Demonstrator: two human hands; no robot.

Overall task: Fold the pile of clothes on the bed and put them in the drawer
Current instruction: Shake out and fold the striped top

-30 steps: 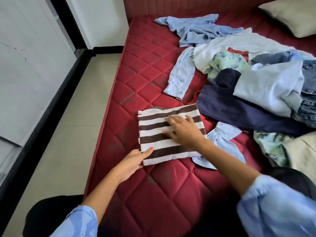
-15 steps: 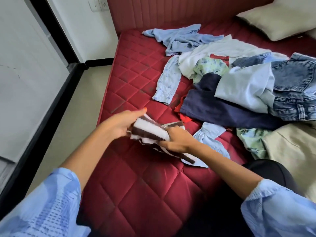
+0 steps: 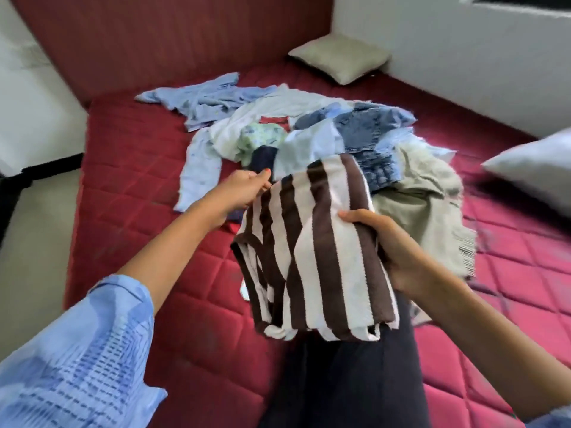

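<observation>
Both hands lift the folded brown-and-white striped knit top (image 3: 312, 254) above the red quilted bed (image 3: 129, 168), left hand (image 3: 244, 188) pinching its far corner, right hand (image 3: 392, 245) with fingers curled under its right edge, before the pile of unfolded clothes (image 3: 309, 131).

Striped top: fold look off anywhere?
Yes. The striped top, held up off the bed by the left hand and right hand, is loose at its near edge: layers splay apart and a brown-edged loop hangs out at the lower left.
</observation>
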